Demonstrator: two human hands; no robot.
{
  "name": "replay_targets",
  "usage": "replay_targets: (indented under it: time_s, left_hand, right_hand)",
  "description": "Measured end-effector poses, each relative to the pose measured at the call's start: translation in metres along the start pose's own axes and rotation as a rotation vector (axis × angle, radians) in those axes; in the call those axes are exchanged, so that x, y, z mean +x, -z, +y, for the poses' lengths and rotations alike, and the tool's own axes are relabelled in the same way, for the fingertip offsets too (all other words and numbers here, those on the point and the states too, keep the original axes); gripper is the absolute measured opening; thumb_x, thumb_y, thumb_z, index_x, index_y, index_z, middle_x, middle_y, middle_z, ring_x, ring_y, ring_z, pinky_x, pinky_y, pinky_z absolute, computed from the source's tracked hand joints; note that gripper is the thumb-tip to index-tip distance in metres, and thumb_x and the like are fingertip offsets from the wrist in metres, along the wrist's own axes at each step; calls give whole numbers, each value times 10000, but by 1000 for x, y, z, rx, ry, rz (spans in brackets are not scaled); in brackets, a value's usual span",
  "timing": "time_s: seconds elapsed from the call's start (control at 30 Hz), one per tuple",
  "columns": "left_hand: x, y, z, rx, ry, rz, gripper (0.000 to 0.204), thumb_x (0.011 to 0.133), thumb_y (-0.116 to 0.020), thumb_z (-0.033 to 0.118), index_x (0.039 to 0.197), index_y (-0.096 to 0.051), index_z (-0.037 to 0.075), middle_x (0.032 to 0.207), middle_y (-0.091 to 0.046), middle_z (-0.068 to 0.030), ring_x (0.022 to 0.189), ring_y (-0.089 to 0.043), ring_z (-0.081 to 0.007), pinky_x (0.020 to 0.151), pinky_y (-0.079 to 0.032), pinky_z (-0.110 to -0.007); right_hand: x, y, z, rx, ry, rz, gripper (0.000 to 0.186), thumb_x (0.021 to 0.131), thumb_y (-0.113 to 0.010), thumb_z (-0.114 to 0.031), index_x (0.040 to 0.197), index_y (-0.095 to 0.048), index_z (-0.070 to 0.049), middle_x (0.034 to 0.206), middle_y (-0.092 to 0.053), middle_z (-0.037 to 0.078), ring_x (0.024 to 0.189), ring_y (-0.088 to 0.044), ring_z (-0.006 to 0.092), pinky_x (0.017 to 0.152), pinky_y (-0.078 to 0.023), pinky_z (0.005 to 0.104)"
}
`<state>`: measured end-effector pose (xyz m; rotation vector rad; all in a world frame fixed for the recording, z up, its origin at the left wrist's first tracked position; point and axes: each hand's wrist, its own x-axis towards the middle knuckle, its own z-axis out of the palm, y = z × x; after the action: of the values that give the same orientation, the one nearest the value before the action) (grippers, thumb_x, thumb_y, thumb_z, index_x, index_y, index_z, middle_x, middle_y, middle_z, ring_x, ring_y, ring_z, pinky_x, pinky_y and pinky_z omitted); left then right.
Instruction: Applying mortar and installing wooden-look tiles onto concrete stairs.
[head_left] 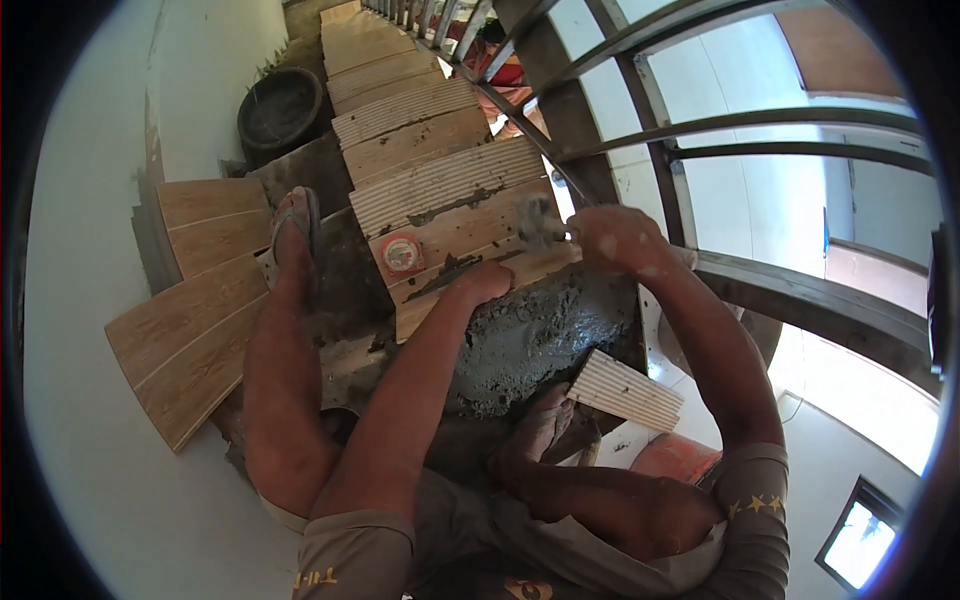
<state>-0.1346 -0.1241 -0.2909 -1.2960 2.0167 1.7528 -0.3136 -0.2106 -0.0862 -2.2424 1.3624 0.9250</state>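
My right hand (615, 238) is closed round the handle of a hammer (541, 224), its grey, mortar-smeared head blurred above the tiled step. My left hand (487, 284) is closed at the front edge of the wood-look tile (420, 312); its fingertips are hidden, so what they grip, if anything, does not show. Wet grey mortar (545, 335) lies spread just below that edge, nearer to me. On the tile left of the hammer rests a red and white tape measure (403, 254). Smears of mortar dot the tile and the ribbed strip (450, 190) behind it.
Loose wood-look tiles (190, 340) lean at the left by the wall. A black rubber bucket (281, 108) stands farther back. A metal railing (640, 120) runs along the right. A ribbed tile piece (626, 390) lies near my foot. Another person (500, 70) is beyond the railing.
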Motion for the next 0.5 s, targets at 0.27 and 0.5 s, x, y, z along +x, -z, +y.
replay_targets:
  time_s: [0.27, 0.5]
  left_hand:
    - [2, 6, 5, -103, 153, -11, 355, 939, -504, 151, 1114, -722, -68, 1236, -678, -279, 1122, -676, -407, 955, -528, -483]
    - [-26, 20, 16, -167, 218, 134, 333, 908, -536, 138, 1082, -730, -69, 1217, -690, -275, 1069, -695, -407, 930, -537, -494]
  right_hand:
    - [6, 10, -8, -51, 5, -23, 180, 844, -640, -168, 946, -763, -85, 925, -752, 185, 911, -742, 376, 780, -578, 493]
    - [10, -9, -9, -12, 108, 74, 165, 796, -667, -196, 874, -771, -93, 898, -748, 184, 900, -747, 360, 768, -576, 468]
